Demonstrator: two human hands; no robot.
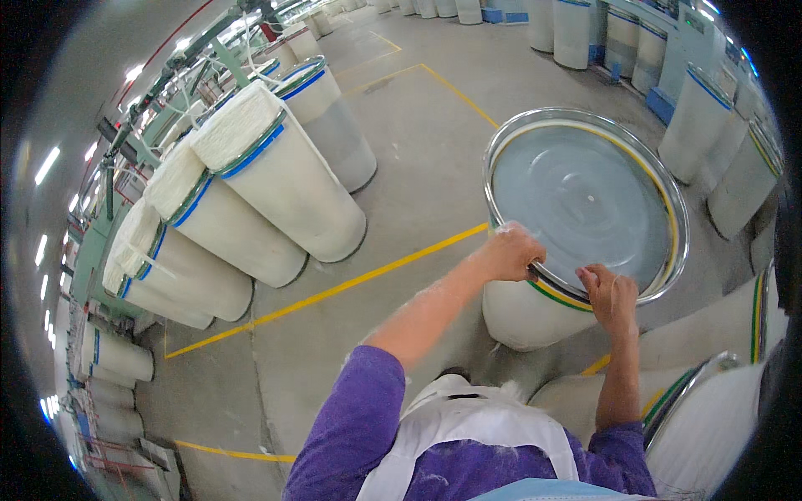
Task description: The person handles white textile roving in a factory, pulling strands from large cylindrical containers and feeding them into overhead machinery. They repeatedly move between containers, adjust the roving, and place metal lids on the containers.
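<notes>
In front of me, slightly to the right, stands a tall white sliver can with a shiny metal rim and yellow and green bands. A round grey plate shows inside its mouth. On the near left part of the rim, my left hand is closed with its fingers wrapped round the edge. My right hand grips the same rim farther right, its fingers curled. White fluff clings to both hands and to my left forearm.
Cans heaped with white sliver stand in a row at the left, beside green machinery. Yellow lines mark the grey floor. More cans line the right side, and others stand close by my right arm.
</notes>
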